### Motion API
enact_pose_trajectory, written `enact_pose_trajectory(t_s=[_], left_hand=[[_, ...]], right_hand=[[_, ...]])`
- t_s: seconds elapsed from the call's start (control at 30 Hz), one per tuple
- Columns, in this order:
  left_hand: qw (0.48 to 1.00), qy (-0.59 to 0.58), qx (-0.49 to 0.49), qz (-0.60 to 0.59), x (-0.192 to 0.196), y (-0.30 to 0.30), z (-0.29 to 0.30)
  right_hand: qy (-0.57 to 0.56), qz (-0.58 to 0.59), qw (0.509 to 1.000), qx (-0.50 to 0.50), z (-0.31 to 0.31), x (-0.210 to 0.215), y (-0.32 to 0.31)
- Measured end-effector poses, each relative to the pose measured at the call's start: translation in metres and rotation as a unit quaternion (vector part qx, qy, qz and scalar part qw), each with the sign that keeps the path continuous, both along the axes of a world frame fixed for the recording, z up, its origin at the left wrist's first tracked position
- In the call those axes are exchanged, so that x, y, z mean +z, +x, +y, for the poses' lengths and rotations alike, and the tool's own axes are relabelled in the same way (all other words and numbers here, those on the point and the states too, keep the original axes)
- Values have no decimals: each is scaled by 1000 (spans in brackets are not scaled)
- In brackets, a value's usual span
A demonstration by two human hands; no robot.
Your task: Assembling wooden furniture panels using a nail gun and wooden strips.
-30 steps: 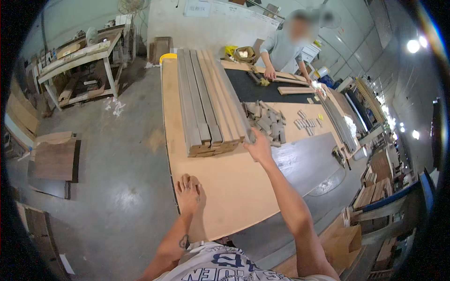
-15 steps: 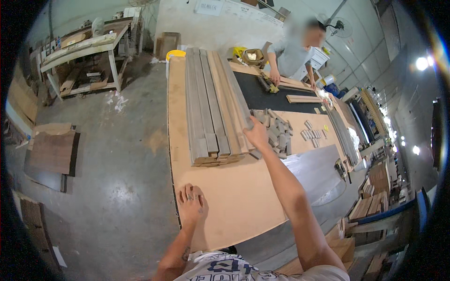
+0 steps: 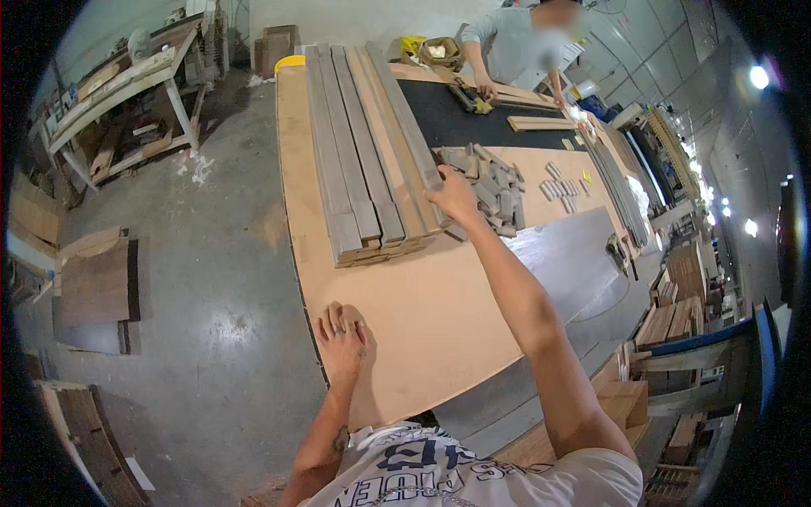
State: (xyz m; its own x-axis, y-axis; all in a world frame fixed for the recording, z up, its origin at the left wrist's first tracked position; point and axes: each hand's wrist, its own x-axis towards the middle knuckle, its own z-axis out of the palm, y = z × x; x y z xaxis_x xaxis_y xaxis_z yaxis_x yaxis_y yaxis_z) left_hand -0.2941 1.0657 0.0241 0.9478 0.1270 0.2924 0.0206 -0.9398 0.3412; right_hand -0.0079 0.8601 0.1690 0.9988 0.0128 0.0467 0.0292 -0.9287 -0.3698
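Note:
A stack of long wood strips point(image 3: 345, 169), grey on most faces with a pale one among them, lies lengthwise on the tan-topped table point(image 3: 422, 338). At the stack's right side, my right hand point(image 3: 454, 200) has its thumb and fingers closed on the outermost grey wood strip point(image 3: 402, 127) near its near end. Part of that grip is hidden behind the hand. My left hand point(image 3: 342, 345) rests palm down on the bare board by the table's left edge, fingers apart and slightly bent, holding nothing. Beside my right hand lies a pile of short grey wood blocks point(image 3: 498, 190).
Across the table a person point(image 3: 515, 51) handles pale strips on a black mat point(image 3: 439, 118). Small cylindrical pieces point(image 3: 559, 188) and a grey sheet point(image 3: 566, 262) lie right, with a power drill point(image 3: 617, 249) at the edge. A workbench point(image 3: 127, 93) stands far left.
The whole view has shifted, so the table and stack sit higher in the picture. My right hand stays at the outer strip and my left hand stays on the board.

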Motion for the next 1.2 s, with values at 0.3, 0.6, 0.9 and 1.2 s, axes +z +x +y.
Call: enact_pose_trajectory(t_s=[0.3, 0.6, 0.9, 1.2], left_hand=[[1000, -8, -2, -4, -3, -4, -1], [999, -1, -19, -28, -3, 3, -3], [997, 81, -13, 4, -43, -9, -9], [995, 101, -2, -23, 62, -24, -56]], right_hand=[[-39, 71, 996, -34, 6, 10, -17], [-21, 8, 1000, -12, -18, 3, -8], [96, -133, 986, -41, -18, -22, -57], [276, -100, 940, -176, -164, -98, -321]])
